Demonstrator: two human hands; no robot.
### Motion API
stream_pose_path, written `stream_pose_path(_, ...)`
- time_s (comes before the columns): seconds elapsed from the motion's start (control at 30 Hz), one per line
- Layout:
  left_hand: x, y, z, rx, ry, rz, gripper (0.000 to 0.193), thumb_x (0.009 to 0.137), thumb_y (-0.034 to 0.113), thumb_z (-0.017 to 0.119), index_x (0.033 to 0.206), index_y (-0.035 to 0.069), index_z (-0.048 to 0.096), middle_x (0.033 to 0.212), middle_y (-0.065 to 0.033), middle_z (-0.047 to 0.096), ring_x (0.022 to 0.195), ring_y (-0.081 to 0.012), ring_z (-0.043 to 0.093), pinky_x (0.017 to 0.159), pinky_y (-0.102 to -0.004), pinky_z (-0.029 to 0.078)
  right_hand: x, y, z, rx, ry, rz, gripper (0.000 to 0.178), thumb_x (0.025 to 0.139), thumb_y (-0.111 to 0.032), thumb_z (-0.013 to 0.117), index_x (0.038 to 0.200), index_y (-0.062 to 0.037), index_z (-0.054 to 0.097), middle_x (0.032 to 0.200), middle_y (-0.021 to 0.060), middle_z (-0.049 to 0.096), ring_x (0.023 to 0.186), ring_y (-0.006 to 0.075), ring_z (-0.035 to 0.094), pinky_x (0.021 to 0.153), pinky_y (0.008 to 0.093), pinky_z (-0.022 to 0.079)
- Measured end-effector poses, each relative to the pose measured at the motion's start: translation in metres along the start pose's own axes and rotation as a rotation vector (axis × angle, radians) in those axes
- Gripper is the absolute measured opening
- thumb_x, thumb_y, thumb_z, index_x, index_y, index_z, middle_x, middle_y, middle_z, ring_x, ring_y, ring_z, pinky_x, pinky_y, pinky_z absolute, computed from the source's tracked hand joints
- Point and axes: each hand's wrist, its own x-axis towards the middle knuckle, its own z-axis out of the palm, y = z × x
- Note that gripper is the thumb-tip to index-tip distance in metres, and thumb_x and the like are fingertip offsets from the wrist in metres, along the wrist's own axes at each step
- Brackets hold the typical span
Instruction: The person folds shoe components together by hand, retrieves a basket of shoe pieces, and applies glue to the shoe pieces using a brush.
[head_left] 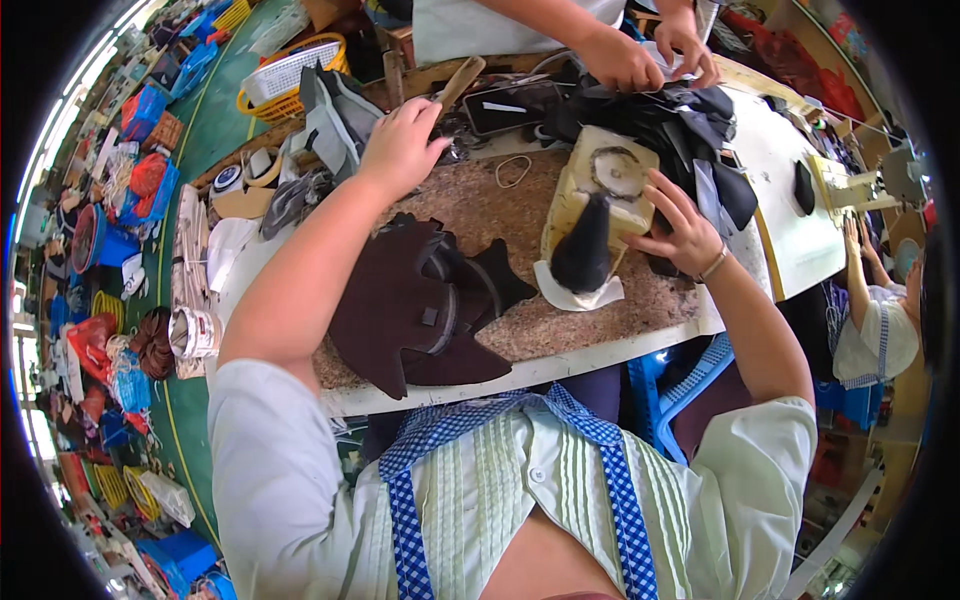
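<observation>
Counted on the table [690, 329]: one cream block [622, 207], one black cone [583, 250], one wooden stick [464, 80], one rubber band [513, 172], one flat black device [512, 108] and one speckled board [590, 335]. The dark brown cloth pieces [385, 310] overlap; their number cannot be told. Two hands of the wearer are in view, and two of a co-worker.

Left arm: extended forward, to the left of the cream block, elbow bent slightly; left hand [402, 150] back upward. Right arm: elbow bent outward, to the right of the cream block, forearm angled inward; right hand [685, 228] at the block's right side, with one band at the wrist.

Right fingers: spread apart, tips over the block's right edge; contact cannot be confirmed. Left fingers: slightly bent, the stick's near end at their tips; whether they are clamped on it cannot be told.

The cream block stands on the board, with the black cone on its near part. The stick lies beyond and left of the block, the brown cloth left of and nearer than it. The co-worker's hands [620, 62] are beyond the block, at a dark fabric heap [705, 120].
</observation>
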Motion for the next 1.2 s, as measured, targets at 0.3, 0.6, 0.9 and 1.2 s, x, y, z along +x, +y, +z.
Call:
stream_pose_path(0.3, -0.161, 0.028, -0.087, -0.327, -0.429, -0.378, 0.069, 0.062, 0.028, 0.088, 0.119, 0.004, 0.057, 0.103, -0.0100, 0.057, 0.104, -0.0279, 0.054, 0.090, -0.0373, 0.045, 0.071, -0.062, -0.014, 0.392, 0.025, 0.606, 0.058, 0.069, -0.036, 0.083, 0.106, 0.0012, 0.060, 0.125, 0.0184, 0.056, 0.129, 0.0365, 0.047, 0.104, 0.0501, 0.039)
stream_pose_path(0.6, -0.193, 0.031, -0.082, -0.604, -0.380, -0.632, 0.053, 0.065, 0.013, 0.087, 0.104, 0.006, 0.052, 0.088, -0.0048, 0.053, 0.088, -0.0189, 0.055, 0.081, -0.0323, 0.048, 0.076, -0.074, 0.000, 0.415, 0.335, 0.842, 0.024, 0.079, -0.015, 0.071, 0.093, -0.0016, 0.056, 0.103, 0.0137, 0.068, 0.089, 0.0288, 0.069, 0.075, 0.0332, 0.054)
stream_pose_path(0.9, -0.215, 0.012, -0.096, -0.845, -0.068, -0.959, 0.046, 0.083, 0.015, 0.075, 0.119, -0.002, 0.052, 0.118, -0.0135, 0.061, 0.107, -0.0249, 0.059, 0.091, -0.0362, 0.049, 0.076, -0.008, -0.036, 1.232, 1.070, 1.359, 0.027, 0.097, -0.028, 0.059, 0.100, -0.0013, 0.062, 0.086, 0.0109, 0.068, 0.073, 0.0186, 0.067, 0.067, 0.0304, 0.055)
stream_pose_path(1.2, -0.222, 0.014, -0.058, -0.643, -0.149, -0.942, 0.084, 0.063, 0.028, 0.090, 0.128, -0.002, 0.047, 0.127, -0.0196, 0.050, 0.111, -0.0298, 0.056, 0.093, -0.0386, 0.047, 0.070, -0.017, -0.009, 0.125, 0.574, 1.038, 0.047, 0.082, -0.021, 0.077, 0.120, -0.0019, 0.057, 0.120, 0.0127, 0.060, 0.104, 0.0220, 0.060, 0.078, 0.0332, 0.050)
